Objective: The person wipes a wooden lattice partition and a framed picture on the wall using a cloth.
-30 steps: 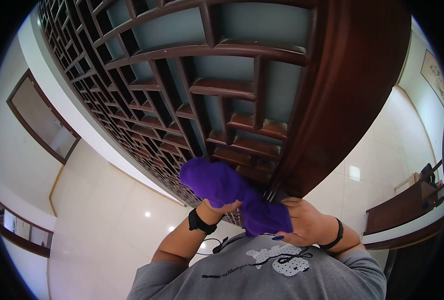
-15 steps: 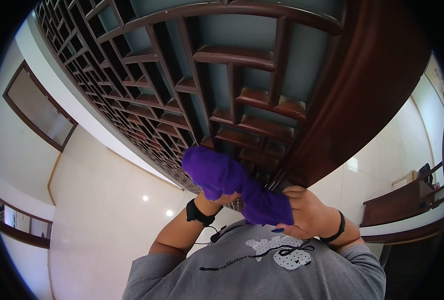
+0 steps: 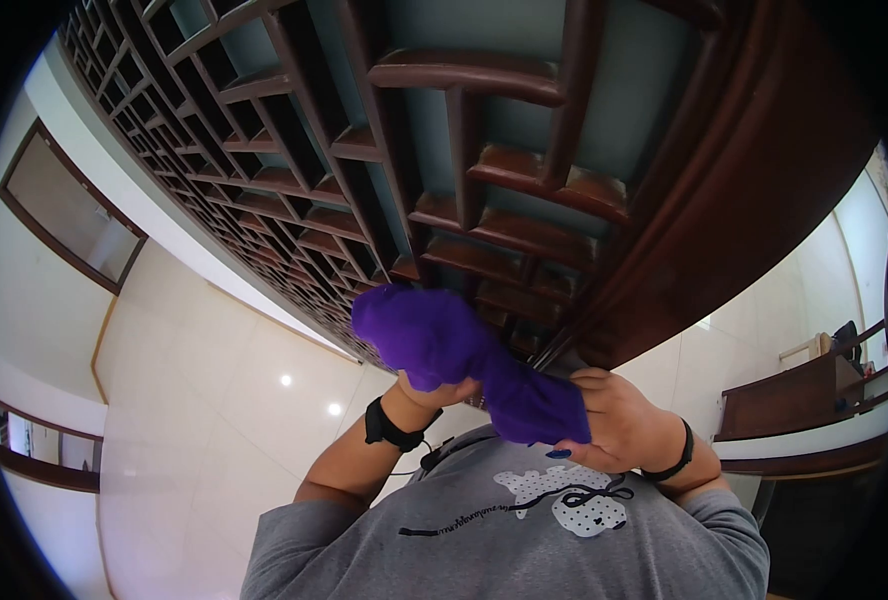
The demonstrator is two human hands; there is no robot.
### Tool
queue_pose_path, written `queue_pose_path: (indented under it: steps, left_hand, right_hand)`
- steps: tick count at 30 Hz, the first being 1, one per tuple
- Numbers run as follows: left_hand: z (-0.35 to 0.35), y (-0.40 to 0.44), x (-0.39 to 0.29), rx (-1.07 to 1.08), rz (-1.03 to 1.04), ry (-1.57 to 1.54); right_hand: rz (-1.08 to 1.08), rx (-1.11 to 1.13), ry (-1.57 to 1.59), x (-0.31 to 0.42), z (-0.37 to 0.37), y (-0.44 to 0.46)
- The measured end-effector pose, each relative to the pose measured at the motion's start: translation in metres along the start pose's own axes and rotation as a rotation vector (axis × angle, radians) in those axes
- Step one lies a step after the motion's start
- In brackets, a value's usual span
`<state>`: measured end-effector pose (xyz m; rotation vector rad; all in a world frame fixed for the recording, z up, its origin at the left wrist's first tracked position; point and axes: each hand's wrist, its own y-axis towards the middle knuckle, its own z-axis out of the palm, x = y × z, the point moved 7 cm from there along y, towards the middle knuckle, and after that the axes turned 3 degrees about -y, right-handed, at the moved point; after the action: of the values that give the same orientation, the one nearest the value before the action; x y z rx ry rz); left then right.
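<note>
A purple cloth (image 3: 429, 335) stretches between my two hands, against the dark wooden lattice panel (image 3: 469, 75). My left hand (image 3: 439, 393) is under and behind the cloth's left part; the cloth drapes over its fingers, which press toward the lattice bars and are mostly hidden. My right hand (image 3: 619, 420) grips the cloth's right end, thumb below and fingers curled above, close to the panel's thick wooden frame (image 3: 704, 240). Dark polish shows on the right thumbnail. Black bands circle both wrists.
Pale glossy floor tiles (image 3: 194, 400) spread below to the left. A brown-framed door or window (image 3: 74, 205) is on the left wall. Dark wooden furniture (image 3: 794, 400) stands at the right, with objects on it.
The lattice now appears nearer and slightly shifted in view. My left hand and the cloth have moved slightly left and up; my right hand keeps its hold with little movement.
</note>
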<state>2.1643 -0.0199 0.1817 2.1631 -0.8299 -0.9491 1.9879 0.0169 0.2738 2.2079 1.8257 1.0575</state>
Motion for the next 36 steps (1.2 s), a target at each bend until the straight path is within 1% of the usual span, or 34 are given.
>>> queue_pose_path:
  steps: [1,3,4,6,8,10,11,13,14,16,20,22,24,25,28,30,31,32,35,36]
  left_hand:
    - [0.002,0.003,-0.002,0.012,0.001,0.052]
    - [-0.006,0.018,-0.014,0.033,-0.041,-0.031]
    - [-0.007,0.026,-0.018,0.048,-0.049,-0.075]
    - [-0.004,0.034,-0.020,-0.111,-0.014,-0.055]
    - [-0.003,0.039,-0.020,-0.159,-0.023,-0.109]
    - [-0.004,0.046,-0.020,-0.110,-0.087,-0.224]
    - [-0.004,0.052,-0.024,-0.109,-0.113,-0.368]
    - [0.002,0.049,-0.021,-0.068,-0.072,-0.383]
    - [0.003,0.045,-0.017,-0.051,-0.055,-0.384]
    - [0.000,0.040,-0.014,-0.052,-0.034,-0.283]
    - [-0.012,0.027,-0.007,-0.079,0.002,-0.071]
    - [-0.003,0.017,0.008,0.028,-0.107,-0.430]
    - [0.010,-0.018,0.039,0.102,-0.143,-0.468]
    - [0.024,-0.052,0.069,0.132,-0.130,-0.329]
    - [0.018,-0.057,0.074,0.134,-0.159,0.041]
    - [0.008,-0.043,0.060,0.068,-0.210,0.129]
    - [0.002,-0.040,0.052,0.021,-0.234,0.102]
    - [-0.004,-0.039,0.047,-0.023,-0.258,0.073]
    - [-0.005,-0.027,0.027,0.008,-0.116,0.227]
    - [-0.003,-0.030,0.026,0.005,-0.134,0.221]
  right_hand:
    - [0.007,0.016,0.014,0.000,0.000,-0.001]
    - [0.021,0.029,0.023,-0.001,0.000,-0.002]
    - [0.002,-0.012,0.022,-0.002,0.001,-0.001]
    - [-0.024,-0.104,0.017,-0.006,0.005,0.000]
    - [-0.030,-0.080,-0.056,-0.008,0.008,-0.001]
    - [-0.017,-0.086,-0.016,-0.004,0.000,0.000]
    - [-0.009,-0.101,-0.006,-0.003,-0.001,-0.002]
    - [-0.010,-0.119,0.024,-0.004,0.001,-0.008]
    - [-0.014,-0.136,0.032,-0.005,0.001,-0.010]
    - [-0.031,-0.162,0.050,-0.007,0.001,-0.014]
    - [-0.017,-0.116,0.046,-0.006,0.001,-0.014]
    - [-0.028,-0.062,0.037,-0.005,0.002,-0.012]
    - [0.001,-0.079,0.066,-0.004,-0.002,-0.006]
    - [0.011,-0.080,0.085,-0.002,-0.003,-0.004]
    - [-0.012,-0.016,-0.007,-0.004,0.004,-0.001]
    - [0.033,-0.071,-0.032,-0.004,0.006,0.000]
    - [0.063,0.005,-0.039,-0.006,0.009,-0.002]
    - [0.060,0.034,-0.084,-0.008,0.014,-0.004]
    - [0.104,0.004,-0.104,-0.008,0.020,-0.001]
    - [0.138,0.014,-0.087,-0.012,0.025,-0.005]
